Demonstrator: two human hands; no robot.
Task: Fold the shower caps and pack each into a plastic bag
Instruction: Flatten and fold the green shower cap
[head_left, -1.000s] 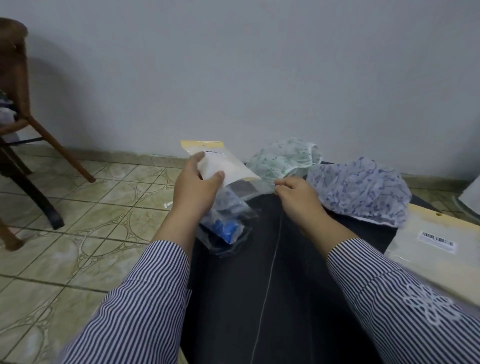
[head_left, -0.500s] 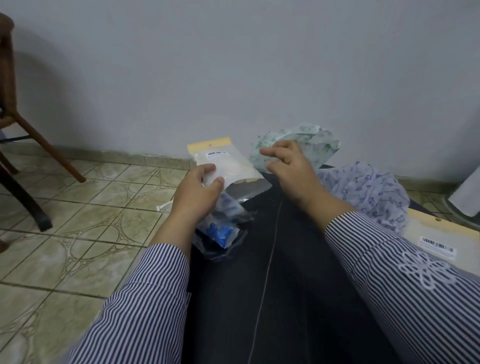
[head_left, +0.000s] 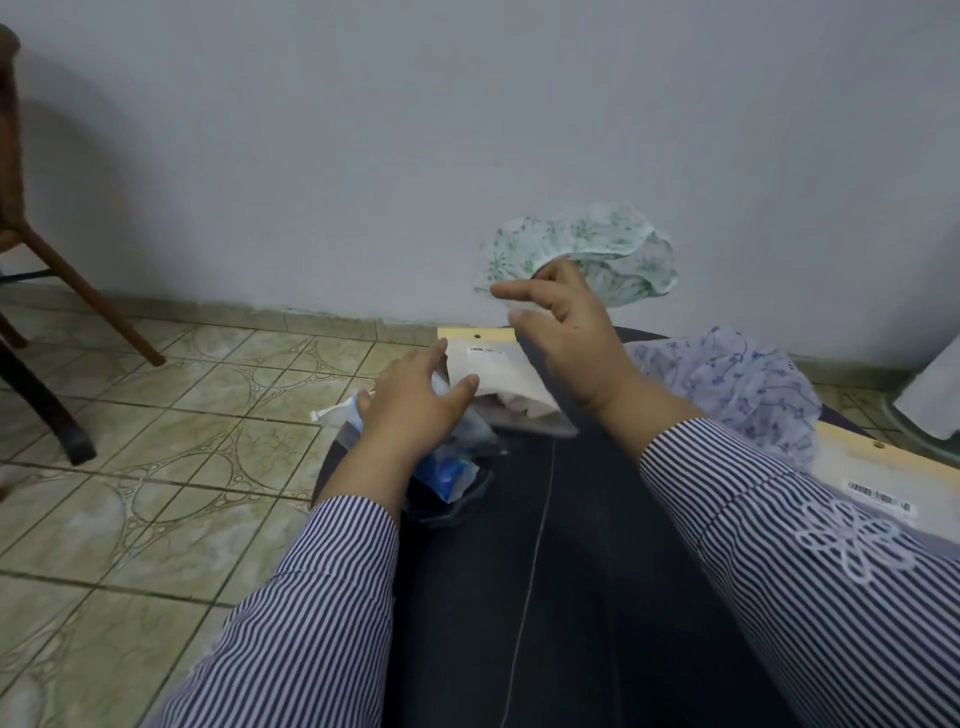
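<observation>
My right hand (head_left: 566, 338) is raised in front of the wall and grips the edge of a white shower cap with green print (head_left: 597, 249), which hangs in the air behind my fingers. With thumb on top, my left hand (head_left: 410, 405) holds a plastic bag with a yellow header and white contents (head_left: 493, 369). Under that hand lies a clear bag with blue contents (head_left: 449, 470). A shower cap with blue print (head_left: 737, 384) lies crumpled on the right of the dark cloth surface (head_left: 545, 571).
A flat bag with a yellow header and barcode label (head_left: 878, 483) lies at the right edge. A wooden chair (head_left: 62, 270) stands on the tiled floor at the left. A white object (head_left: 935, 395) stands at far right by the wall.
My right hand took hold of the green-print cap and lifted it off the surface, up against the wall. My left hand lowered the white-filled bag slightly.
</observation>
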